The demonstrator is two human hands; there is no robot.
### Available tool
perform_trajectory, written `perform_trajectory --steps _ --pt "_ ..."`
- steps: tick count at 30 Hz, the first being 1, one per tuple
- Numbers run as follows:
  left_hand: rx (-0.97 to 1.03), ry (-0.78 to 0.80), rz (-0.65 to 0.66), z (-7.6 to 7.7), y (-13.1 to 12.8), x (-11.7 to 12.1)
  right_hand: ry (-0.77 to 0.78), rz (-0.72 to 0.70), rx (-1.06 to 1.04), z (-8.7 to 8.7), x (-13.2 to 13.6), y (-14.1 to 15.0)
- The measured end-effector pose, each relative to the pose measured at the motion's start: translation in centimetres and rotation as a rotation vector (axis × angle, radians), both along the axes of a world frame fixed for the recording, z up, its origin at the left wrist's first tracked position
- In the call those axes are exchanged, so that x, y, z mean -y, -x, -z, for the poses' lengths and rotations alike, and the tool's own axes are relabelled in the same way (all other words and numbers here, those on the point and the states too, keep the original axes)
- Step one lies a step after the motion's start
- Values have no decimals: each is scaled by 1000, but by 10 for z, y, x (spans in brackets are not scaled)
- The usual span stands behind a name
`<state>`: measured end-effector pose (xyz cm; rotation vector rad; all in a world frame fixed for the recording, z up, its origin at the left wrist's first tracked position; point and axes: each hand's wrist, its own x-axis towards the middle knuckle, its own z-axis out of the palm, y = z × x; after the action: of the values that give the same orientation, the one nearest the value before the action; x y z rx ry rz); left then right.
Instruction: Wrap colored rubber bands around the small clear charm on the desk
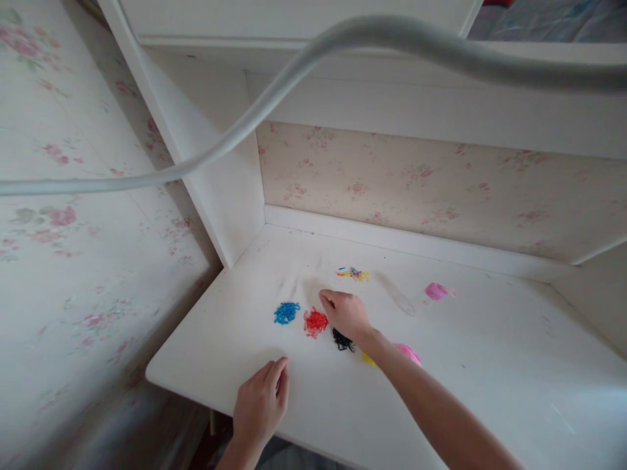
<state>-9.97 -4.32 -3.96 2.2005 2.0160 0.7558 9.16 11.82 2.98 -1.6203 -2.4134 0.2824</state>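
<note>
Fingers (329,298) of the right hand (347,314) curled in, tips together, over the table (206,346) just beyond the red pile (316,322); whether a loop is pinched there I cannot tell. Fingers of the left hand (263,396) also folded together near the front edge; nothing visible in them. Small loops, probably rubber bands, lie sorted by colour: blue pile (287,313) left of red, black pile (342,341) just right of red, yellow pile (369,360) partly hidden by the forearm (426,391), pink pile (408,353) past it. Mixed pile (353,274) sits beyond the right hand. Handling, my judgement: gaps between red, black and yellow are narrow, so a raised wrist would avoid sweeping neighbours together. Light fingertip pinch, one loop at a time, should suit; thin loops may tangle or cling. Best lowered right down before release, as a dropped one could bounce astray.
</note>
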Motion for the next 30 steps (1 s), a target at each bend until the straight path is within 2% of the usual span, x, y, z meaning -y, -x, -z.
perform_trajectory --steps 4,8,12,16,20,23,25,27,30 --pt "5 -43 4 2 0 -1 16 -220 45 -2 15 48" --pt "6 -70 5 3 1 -1 63 -278 169 1 15 73" --pt "11 -78 1 2 1 -2 72 -268 185 0 15 69" --pt "13 -57 0 2 2 -1 28 -195 14 -12 30 48" --pt "42 -18 19 4 2 0 61 -55 -291 -20 68 12" --pt "155 50 10 -2 3 -5 120 126 -514 -7 106 -27" --pt "256 106 8 -16 2 -15 114 336 -601 12 132 -59" --pt "329 151 29 -35 -2 -31 115 566 -615 33 157 -91" --pt "352 200 134 -68 -16 -69 170 876 -578 58 186 -128"
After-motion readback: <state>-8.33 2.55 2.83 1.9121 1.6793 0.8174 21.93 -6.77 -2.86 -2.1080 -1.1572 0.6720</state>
